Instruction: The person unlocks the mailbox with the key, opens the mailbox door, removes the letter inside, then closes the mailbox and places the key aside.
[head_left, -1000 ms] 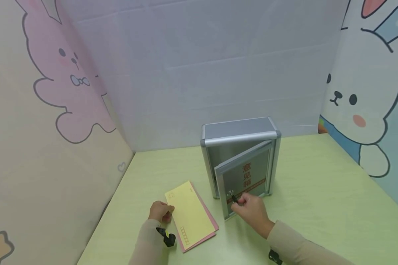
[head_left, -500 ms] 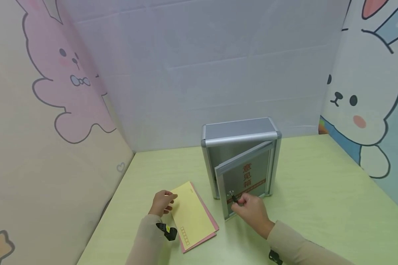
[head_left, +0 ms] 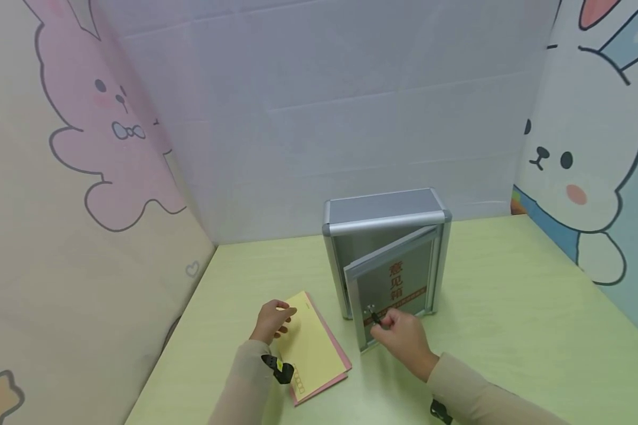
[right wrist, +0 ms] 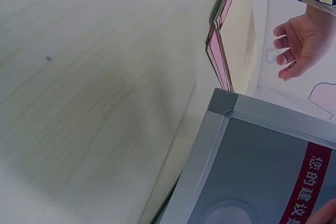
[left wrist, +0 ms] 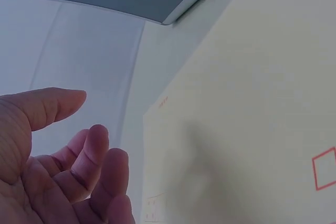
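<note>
My right hand (head_left: 404, 339) pinches a small black-headed key (head_left: 376, 319) at the lock of a silver metal box's door (head_left: 372, 289). This door carries red Chinese lettering and stands ajar, swung out from the grey box (head_left: 385, 208). Over the left edge of a yellow envelope (head_left: 313, 354) hovers my left hand (head_left: 272, 320), fingers relaxed and holding nothing. In the left wrist view that hand (left wrist: 63, 166) has its thumb apart from its loosely bent fingers. Pink envelopes (head_left: 342, 357) show beneath the yellow one. Only a fingertip of my right hand shows in the right wrist view.
The box stands on a pale wood-grain table (head_left: 510, 307), near the white back sheet (head_left: 308, 118). Side walls with cartoon rabbits (head_left: 119, 171) enclose the table left and right. The envelopes lie just left of the open door.
My left hand has let go of the yellow envelope's left edge, lifted, and shifted up and right over it, its fingers loosening. The right hand, key and door have stayed put.
</note>
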Tool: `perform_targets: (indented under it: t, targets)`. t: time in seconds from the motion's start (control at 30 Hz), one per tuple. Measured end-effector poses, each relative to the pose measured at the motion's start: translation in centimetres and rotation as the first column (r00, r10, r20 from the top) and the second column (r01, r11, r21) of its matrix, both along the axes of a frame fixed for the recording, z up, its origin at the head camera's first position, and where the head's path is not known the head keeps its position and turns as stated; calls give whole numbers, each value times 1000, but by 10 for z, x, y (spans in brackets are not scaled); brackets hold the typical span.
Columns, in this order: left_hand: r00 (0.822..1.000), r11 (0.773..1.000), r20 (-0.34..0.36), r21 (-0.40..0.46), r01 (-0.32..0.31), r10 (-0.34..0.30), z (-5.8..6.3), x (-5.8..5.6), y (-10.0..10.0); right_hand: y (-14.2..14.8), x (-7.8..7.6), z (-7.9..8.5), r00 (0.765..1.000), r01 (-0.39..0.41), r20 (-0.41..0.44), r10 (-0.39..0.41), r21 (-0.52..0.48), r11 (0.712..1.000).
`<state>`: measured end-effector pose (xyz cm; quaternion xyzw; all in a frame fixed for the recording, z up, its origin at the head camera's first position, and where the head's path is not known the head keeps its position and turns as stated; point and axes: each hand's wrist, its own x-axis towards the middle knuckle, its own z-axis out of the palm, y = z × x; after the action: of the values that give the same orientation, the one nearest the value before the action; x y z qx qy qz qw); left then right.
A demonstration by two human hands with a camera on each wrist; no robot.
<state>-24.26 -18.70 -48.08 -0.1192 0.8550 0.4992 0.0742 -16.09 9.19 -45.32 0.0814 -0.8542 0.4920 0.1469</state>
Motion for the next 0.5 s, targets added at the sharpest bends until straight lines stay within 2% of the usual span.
perform_targets:
  t: [0.23, 0.5]
  targets:
    - [1000, 1000, -13, -10, 22, -22, 4, -2, 10, -2, -2, -4, 998, 18, -57, -18, 1, 1000]
    - [996, 996, -15, -13, 88, -88, 7, -3, 23, -1, -3, -5, 998, 26, -52, -26, 5, 1000]
